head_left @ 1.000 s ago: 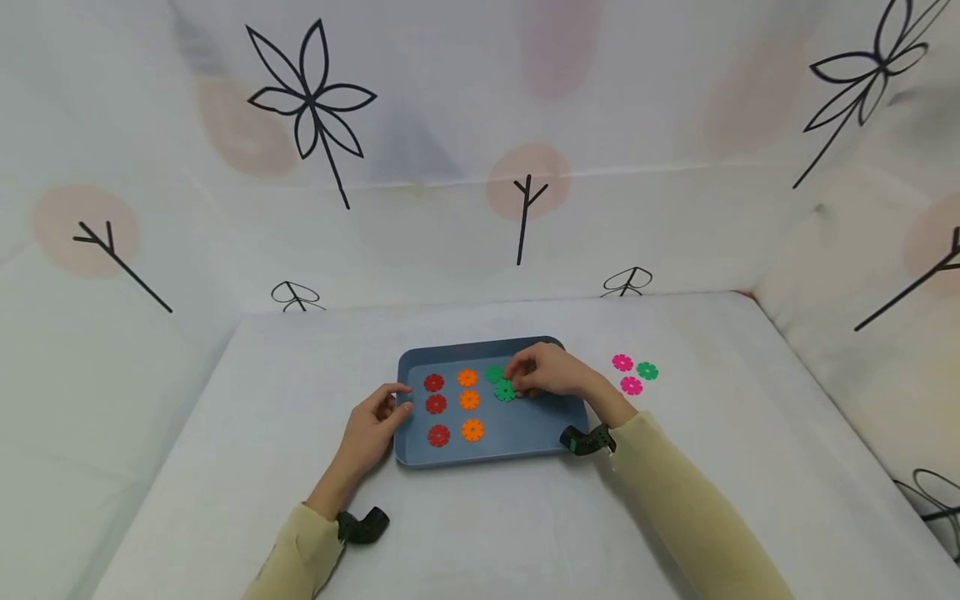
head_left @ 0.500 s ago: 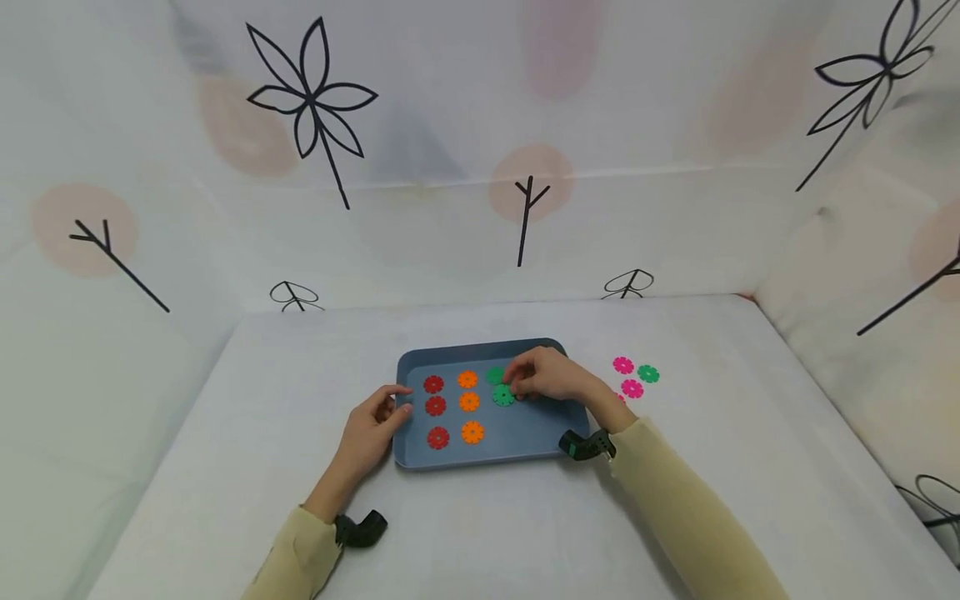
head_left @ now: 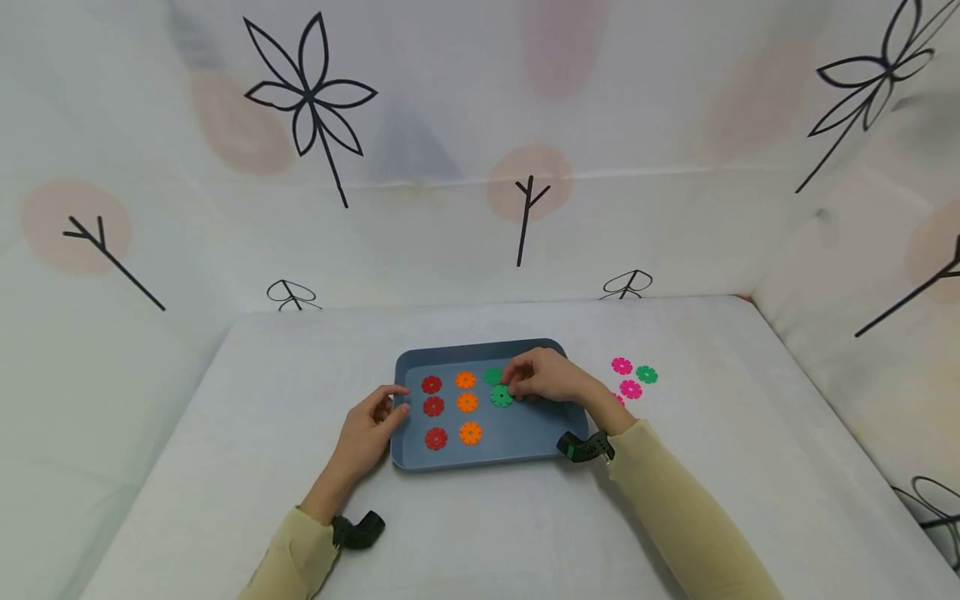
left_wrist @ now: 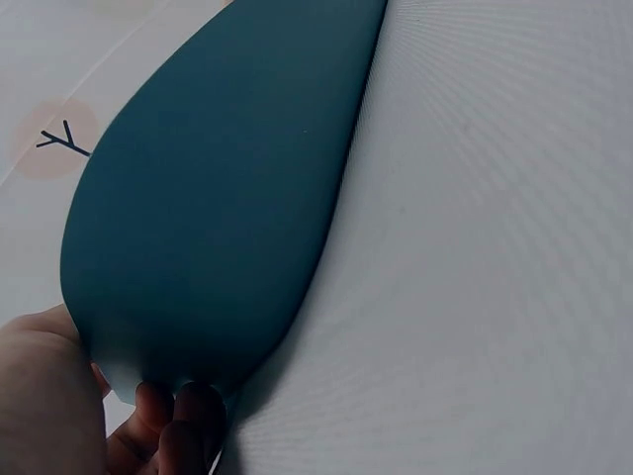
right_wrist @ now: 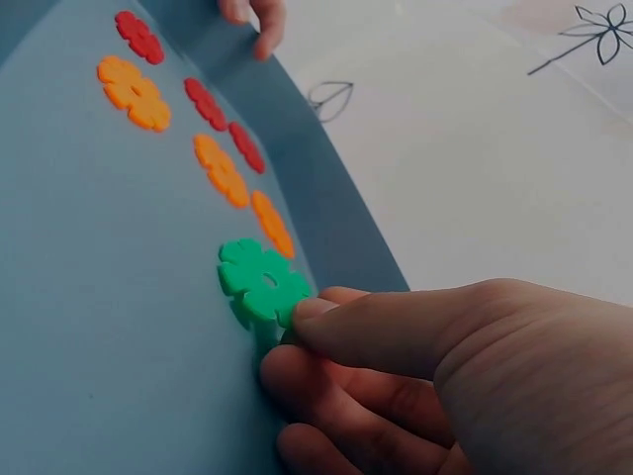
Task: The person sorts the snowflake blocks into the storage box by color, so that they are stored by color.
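My right hand point(head_left: 546, 375) is over the right half of the blue-grey tray point(head_left: 480, 455). Its thumb and fingers pinch the edge of a green flower-shaped disc point(right_wrist: 265, 281), which looks slightly tilted over the tray floor. Behind it lies another green disc point(head_left: 492, 377), partly covered by the fingers. My left hand point(head_left: 370, 429) holds the tray's left rim, thumb and index finger over the edge; in the left wrist view other fingers point(left_wrist: 158, 435) curl against the outer wall. Several red discs point(head_left: 433, 406) and orange discs point(head_left: 467, 402) form two columns inside the tray.
Right of the tray, pink discs point(head_left: 631, 389) and a green disc point(head_left: 647, 374) lie on the white cloth point(head_left: 480, 533). One pink disc is partly hidden by the right forearm. Patterned fabric walls point(head_left: 450, 242) rise behind and beside the table.
Both hands stay almost in place; the right still holds the green disc near the other one. The head view shifts slightly, and a further pink disc now peeks out beside the right forearm.
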